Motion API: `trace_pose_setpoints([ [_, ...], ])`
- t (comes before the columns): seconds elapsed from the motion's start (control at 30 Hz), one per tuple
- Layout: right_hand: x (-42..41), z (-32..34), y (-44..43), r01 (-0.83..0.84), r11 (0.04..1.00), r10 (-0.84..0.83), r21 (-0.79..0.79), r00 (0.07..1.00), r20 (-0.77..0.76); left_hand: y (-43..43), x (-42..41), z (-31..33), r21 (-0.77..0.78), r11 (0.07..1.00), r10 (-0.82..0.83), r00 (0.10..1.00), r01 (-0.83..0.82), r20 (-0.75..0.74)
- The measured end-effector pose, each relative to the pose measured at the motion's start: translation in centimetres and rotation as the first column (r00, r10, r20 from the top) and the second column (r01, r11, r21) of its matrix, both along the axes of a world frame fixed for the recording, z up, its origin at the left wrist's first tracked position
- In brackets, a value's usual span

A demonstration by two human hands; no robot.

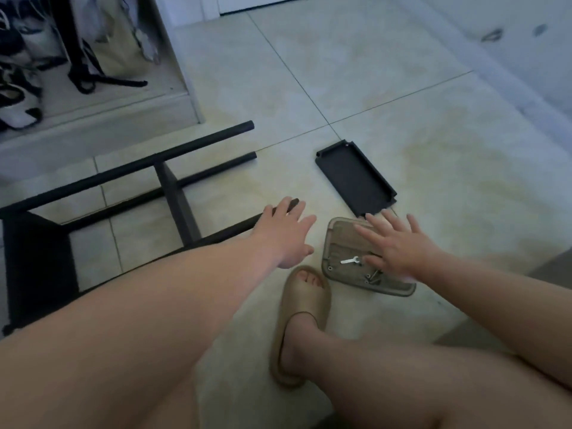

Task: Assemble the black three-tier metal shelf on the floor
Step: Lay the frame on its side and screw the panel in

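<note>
My left hand (288,230) rests straight-fingered on the black tubular metal shelf frame (173,193) lying sideways on the floor, apparently to steady it, while my empty, spread right hand (399,246) hovers over the clear plastic screw tray (337,239).

Dim, flat, bluish indoor light; shadows weak. Soft overall, right hand (399,246) slightly motion-blurred. Wide-angle bend at edges, top-left bags (28,57) smeared. Faint sheen on floor tiles (371,72).
</note>
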State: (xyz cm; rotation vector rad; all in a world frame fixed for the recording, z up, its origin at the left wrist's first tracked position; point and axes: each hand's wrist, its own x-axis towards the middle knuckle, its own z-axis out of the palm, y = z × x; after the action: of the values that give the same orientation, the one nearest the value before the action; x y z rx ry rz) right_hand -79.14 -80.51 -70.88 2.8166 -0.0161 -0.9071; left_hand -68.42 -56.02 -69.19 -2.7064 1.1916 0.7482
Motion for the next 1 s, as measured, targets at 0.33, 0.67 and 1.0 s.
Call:
trace_pose_setpoints([
  [0.33, -0.6, -10.6, -3.0, 0.099, 0.989, -0.068, 0.112, 0.966, -0.250, -5.9, -1.4, -10.5, 0.016, 0.930, 0.325, 0.802, -0.366, -0.501],
  [0.67, 0.6, -16.8, -5.6, 0.044, 0.999, -0.049, -0.025, 0.974, -0.220, -7.5, -2.8, -16.2, -0.109, 0.761, 0.473, 0.663, -0.639, -0.580],
  [1.0, 1.7, -17.5, -5.7, 0.075, 0.997, -0.075, -0.001, 0.993, -0.093, -7.0, -1.8, -15.7, -0.111, 0.715, 0.432, 0.561, -0.691, -0.706],
])
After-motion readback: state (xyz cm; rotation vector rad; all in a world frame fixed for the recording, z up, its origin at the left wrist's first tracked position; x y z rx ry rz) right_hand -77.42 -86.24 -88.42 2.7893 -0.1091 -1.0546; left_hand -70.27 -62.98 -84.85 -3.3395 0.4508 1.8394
